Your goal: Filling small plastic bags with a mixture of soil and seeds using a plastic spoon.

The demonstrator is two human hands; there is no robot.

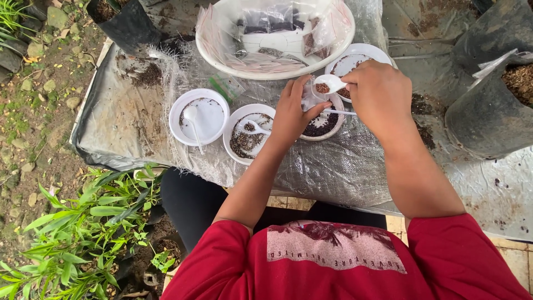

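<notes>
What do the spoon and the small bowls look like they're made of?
The spoon in the right hand looks like thin white plastic: smooth, slightly glossy, evenly moulded. The small bowls look the same, probably disposable plastic, with thin rims and dark grains stuck inside.

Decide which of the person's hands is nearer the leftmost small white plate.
Left. The left hand sits two plates right of the leftmost plate; the right hand is farther right, holding a spoon.

Your left hand reaches forward from a bent elbow, fingers curled and pinched together near the thumb, palm turned inward. Your right hand sits just beside it, knuckles up, fingers closed in a pinch grip, wrist bent slightly. Both forearms are bare and angle toward each other.
</notes>
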